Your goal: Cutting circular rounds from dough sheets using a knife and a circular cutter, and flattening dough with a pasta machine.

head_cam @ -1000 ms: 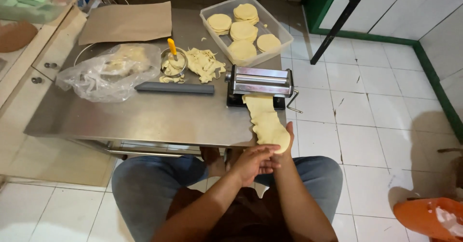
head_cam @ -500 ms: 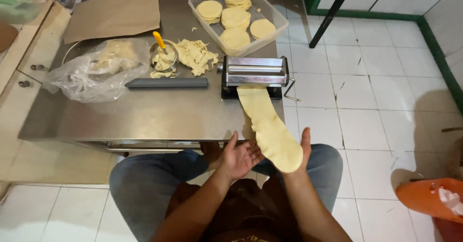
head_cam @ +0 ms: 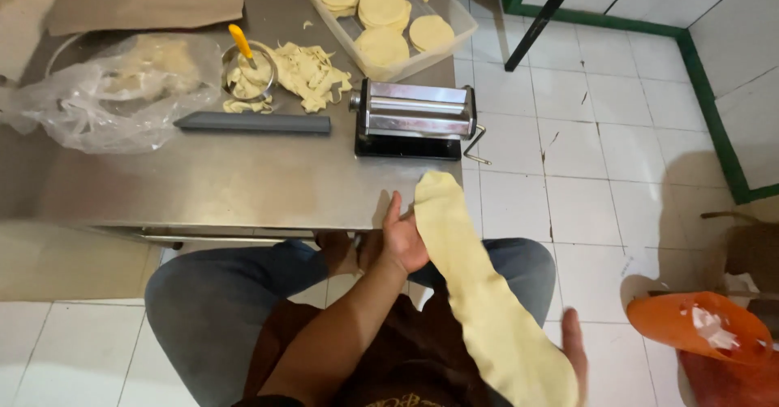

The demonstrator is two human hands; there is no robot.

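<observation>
Here the left hand (head_cam: 403,241), grip spread, and right hand (head_cam: 574,350) support a dough sheet (head_cam: 479,293) below the pasta roller (head_cam: 415,119).

A long, pale yellow dough sheet (head_cam: 479,293), rolled thin and smooth, stretches diagonally over the lap, just off the tabletop (head_cam: 227,180) edge.

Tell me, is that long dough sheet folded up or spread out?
Spread out: the dough sheet hangs flat and long between the left hand and right hand.
</observation>
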